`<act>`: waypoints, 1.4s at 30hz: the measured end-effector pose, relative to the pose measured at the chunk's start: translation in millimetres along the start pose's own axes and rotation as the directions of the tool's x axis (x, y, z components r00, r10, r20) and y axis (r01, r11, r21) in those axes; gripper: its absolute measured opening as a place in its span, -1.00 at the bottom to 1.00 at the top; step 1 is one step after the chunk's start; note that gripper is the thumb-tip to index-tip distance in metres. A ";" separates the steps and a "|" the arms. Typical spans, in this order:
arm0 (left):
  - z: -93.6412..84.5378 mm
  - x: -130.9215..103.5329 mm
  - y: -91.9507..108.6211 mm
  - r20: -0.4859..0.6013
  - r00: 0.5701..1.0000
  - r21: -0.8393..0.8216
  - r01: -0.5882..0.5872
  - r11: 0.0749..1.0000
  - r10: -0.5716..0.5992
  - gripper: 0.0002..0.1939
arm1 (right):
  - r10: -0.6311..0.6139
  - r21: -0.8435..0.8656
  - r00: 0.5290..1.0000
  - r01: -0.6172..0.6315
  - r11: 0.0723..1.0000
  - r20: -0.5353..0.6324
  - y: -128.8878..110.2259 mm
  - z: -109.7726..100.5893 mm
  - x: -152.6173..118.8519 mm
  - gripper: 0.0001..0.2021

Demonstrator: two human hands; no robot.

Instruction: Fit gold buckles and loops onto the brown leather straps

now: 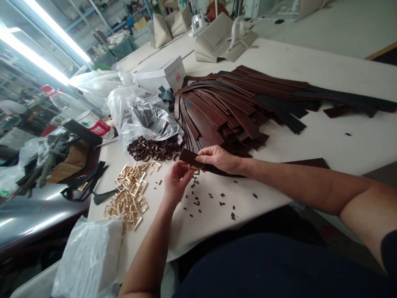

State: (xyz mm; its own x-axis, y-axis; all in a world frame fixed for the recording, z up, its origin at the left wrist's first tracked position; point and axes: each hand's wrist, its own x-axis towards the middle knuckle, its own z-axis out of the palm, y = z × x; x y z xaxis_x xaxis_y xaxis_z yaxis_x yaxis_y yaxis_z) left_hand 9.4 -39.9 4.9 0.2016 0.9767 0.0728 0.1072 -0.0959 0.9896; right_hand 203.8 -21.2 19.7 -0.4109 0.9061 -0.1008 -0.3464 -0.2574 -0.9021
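Note:
My right hand (219, 159) pinches a dark brown leather strap (187, 157) near its end. The rest of that strap runs under my hand to the right. Close beside it, my left hand (177, 182) is closed on a gold buckle (195, 170), just below the strap. My fingers partly cover the buckle, so I cannot tell whether the strap passes through it. Behind my hands lies a fanned stack of brown and black leather straps (217, 107). A heap of gold rectangular buckles (132, 192) sits to the left, with a pile of small brown leather loops (151, 149) beyond it.
Small dark scraps (197, 203) are scattered on the pale table (310, 70) before me. Clear plastic bags (124, 107) and a white box (161, 74) stand at the back left. A beige bag (214, 39) lies farther off. A wrapped white packet (88, 256) sits at the near left.

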 end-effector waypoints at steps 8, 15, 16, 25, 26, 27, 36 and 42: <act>-1.8 0.5 5.8 0.014 0.967 0.455 -0.231 0.860 0.253 -0.91 | 0.065 0.027 0.998 -0.064 0.998 -0.024 1.7 2.0 -1.3 -0.62; 2.5 1.7 9.1 0.107 0.948 0.607 -0.300 0.735 0.299 -0.90 | 0.178 0.123 0.984 -0.178 0.976 0.009 6.4 -0.1 0.5 -0.76; 2.6 1.2 10.0 0.107 0.947 0.597 -0.304 0.742 0.302 -0.91 | 0.189 0.135 0.982 -0.190 0.973 0.019 6.3 -0.3 0.7 -0.77; -10.6 2.2 15.5 0.052 0.940 0.286 -0.336 0.897 0.336 -0.93 | 0.167 0.157 0.985 -0.173 0.972 0.048 -1.6 -4.9 0.6 -0.75; -11.1 2.5 15.3 0.024 0.947 0.219 -0.317 0.923 0.319 -0.92 | 0.150 0.146 0.988 -0.153 0.977 0.025 -1.7 -4.9 0.1 -0.73; -11.1 2.9 15.0 -0.007 0.954 0.159 -0.296 0.942 0.301 -0.91 | 0.124 0.125 0.992 -0.123 0.984 -0.003 -2.0 -4.6 -0.6 -0.70; -17.0 9.8 8.3 -0.315 0.935 0.021 -0.165 0.986 0.164 -0.80 | -0.174 -0.346 0.982 0.141 0.928 -0.068 -15.8 0.9 -14.4 -0.67; -19.9 11.4 6.7 -0.378 0.922 -0.079 -0.119 0.990 0.080 -0.80 | -0.220 -0.817 0.940 0.337 0.468 0.261 -6.5 5.8 -23.9 -0.82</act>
State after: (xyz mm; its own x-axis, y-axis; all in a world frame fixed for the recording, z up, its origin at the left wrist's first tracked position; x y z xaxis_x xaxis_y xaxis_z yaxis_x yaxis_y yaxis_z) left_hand -7.0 -25.5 14.8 -0.1737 0.9656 0.1936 0.0054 -0.1956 0.9807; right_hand 211.0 -43.1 30.4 -0.5301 0.8206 0.2136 0.3887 0.4591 -0.7989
